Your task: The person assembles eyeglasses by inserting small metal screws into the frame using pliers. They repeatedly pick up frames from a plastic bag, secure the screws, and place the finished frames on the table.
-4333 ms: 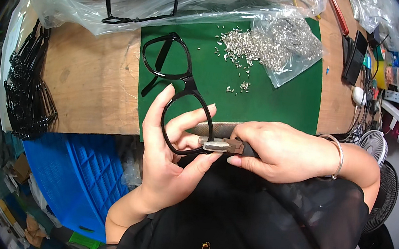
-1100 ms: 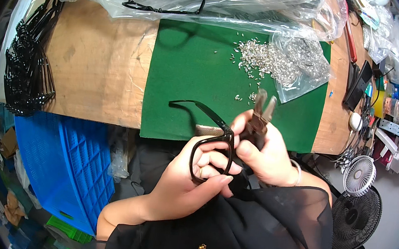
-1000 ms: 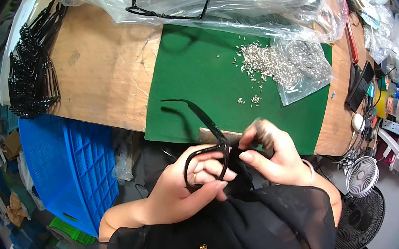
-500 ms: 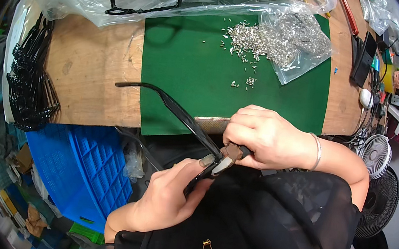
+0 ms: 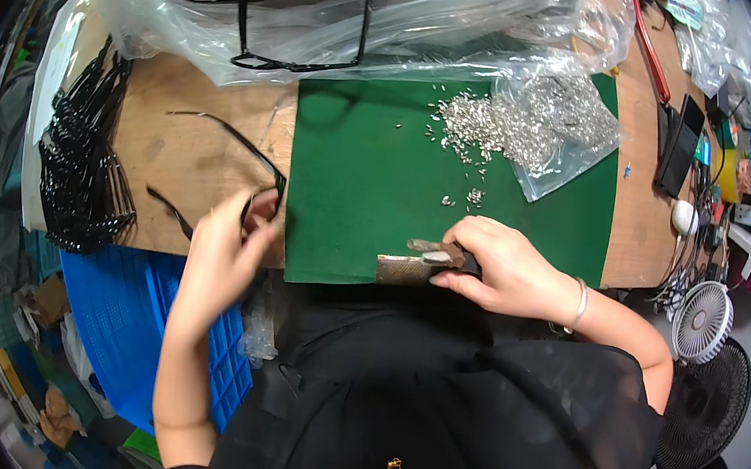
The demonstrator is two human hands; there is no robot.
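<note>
My left hand (image 5: 222, 248) is closed on a black eyeglass frame (image 5: 250, 146) over the bare wood left of the mat; its temples point left, and the fingers hide much of its front. Over the front edge of the green mat (image 5: 356, 166), my right hand (image 5: 512, 270) grips a short tool with a brown and pale grey head (image 5: 435, 254). The tool's kind is not clear. Under its head lies a rough metallic strip (image 5: 399, 273). Small silvery pieces (image 5: 469, 124) are heaped at the back of the mat, a few scattered nearer.
More black eyeglass frames (image 5: 80, 161) are piled at the left. A clear bag (image 5: 566, 136) of silvery pieces lies on the mat. Plastic sheeting (image 5: 419, 29) and another black frame (image 5: 298, 67) are at the back. A blue crate (image 5: 109, 305) stands below, a fan (image 5: 702, 320) at right.
My left hand has carried the eyeglass frame away from the tool, leftward and up over the wood. My right hand keeps the tool, its head now turned left. The view has shifted slightly.
</note>
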